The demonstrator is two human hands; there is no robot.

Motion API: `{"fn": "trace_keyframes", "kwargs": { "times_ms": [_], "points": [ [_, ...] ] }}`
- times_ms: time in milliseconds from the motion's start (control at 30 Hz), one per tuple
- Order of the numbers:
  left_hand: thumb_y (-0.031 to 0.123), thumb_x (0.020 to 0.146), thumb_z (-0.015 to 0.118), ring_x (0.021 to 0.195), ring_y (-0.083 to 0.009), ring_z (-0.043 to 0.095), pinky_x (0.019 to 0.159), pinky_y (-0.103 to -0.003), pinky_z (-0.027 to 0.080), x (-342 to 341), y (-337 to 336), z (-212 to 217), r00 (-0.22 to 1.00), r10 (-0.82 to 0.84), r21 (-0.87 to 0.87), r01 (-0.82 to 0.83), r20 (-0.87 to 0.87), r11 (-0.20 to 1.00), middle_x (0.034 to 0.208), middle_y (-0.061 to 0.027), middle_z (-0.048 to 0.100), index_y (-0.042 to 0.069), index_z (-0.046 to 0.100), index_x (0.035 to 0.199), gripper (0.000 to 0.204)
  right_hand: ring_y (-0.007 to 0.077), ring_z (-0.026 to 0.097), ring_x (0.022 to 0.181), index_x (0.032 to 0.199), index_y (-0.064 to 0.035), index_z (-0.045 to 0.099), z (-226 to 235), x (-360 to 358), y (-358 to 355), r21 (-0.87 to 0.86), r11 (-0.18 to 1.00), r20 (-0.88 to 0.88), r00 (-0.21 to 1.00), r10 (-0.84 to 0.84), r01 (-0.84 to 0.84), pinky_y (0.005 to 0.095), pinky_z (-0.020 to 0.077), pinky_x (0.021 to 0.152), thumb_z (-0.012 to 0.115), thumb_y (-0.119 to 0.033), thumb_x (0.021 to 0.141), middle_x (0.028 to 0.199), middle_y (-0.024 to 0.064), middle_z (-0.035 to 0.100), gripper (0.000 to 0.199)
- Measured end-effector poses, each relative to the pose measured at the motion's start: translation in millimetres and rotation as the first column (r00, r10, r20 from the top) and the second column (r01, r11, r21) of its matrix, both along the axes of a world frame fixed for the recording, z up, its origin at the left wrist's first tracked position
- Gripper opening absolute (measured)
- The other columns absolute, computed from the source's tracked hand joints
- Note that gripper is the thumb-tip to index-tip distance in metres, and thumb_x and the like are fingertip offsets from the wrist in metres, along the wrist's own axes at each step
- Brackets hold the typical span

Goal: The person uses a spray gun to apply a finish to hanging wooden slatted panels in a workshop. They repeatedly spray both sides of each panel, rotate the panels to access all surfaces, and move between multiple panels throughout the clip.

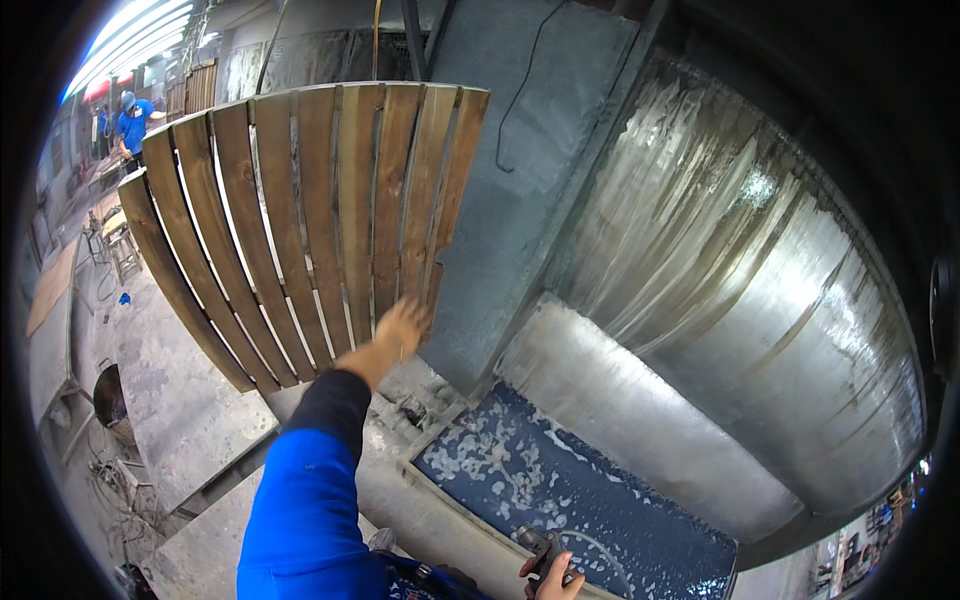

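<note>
A brown wooden slatted panel [355, 210], its slats side by side with narrow gaps, stands tilted in front of me on the left. My left hand [402, 330] reaches out to the panel's lower right part, fingers stretched and a little blurred. Whether it touches the slats I cannot tell. Low in the view, my right hand [556, 582] is closed around a dark spray gun [541, 548], beside the edge of a water trough. A pale hose [605, 556] curves near the gun.
The trough [470, 497] holds dark blue, foamy water. Behind it rises a wet, streaked metal wall [740, 230]. A grey panel [560, 110] stands beyond the slats. Grey boards [200, 430] lie at left. A person in blue [133, 125] works far left.
</note>
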State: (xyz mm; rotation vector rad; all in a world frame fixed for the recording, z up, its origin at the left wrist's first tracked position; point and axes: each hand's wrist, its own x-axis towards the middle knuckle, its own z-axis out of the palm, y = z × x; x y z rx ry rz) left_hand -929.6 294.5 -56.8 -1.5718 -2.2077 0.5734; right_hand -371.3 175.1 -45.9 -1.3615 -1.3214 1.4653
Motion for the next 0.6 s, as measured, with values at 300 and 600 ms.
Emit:
{"fn": "trace_keyframes", "kwargs": {
  "times_ms": [300, 600],
  "points": [
    [0.058, 0.092, 0.060, 0.136, -0.0348, 0.053, 0.112, -0.044, 0.044, 182, -282, -404, 0.201, 0.558, -0.543, -0.130, 0.805, 0.830, 0.148, -0.0213, 0.056, 0.010, 0.057, 0.144, 0.071, 0.0140, 0.045, 0.046, 0.093, 0.0012, 0.054, 79, -32, 82, 0.453, 0.879, -0.167, 0.955, 0.246, -0.147, 0.0250, 0.0305, 0.038, 0.021, -0.072, 0.105, 0.071, 0.0123, 0.060, 0.081],
    [0.051, 0.090, 0.064, 0.120, -0.0371, 0.067, 0.102, -0.045, 0.052, 184, -448, -388, -0.002, 0.664, -0.564, -0.529, 0.747, 0.633, 0.125, -0.0232, 0.071, 0.000, 0.073, 0.119, 0.059, 0.0144, 0.053, 0.050, 0.079, 0.0006, 0.056, 186, -128, 119, 0.697, 0.712, -0.456, 0.820, 0.346, 0.087, 0.0233, 0.0289, 0.036, 0.027, -0.073, 0.104, 0.067, 0.0116, 0.059, 0.083]
  ]
}}
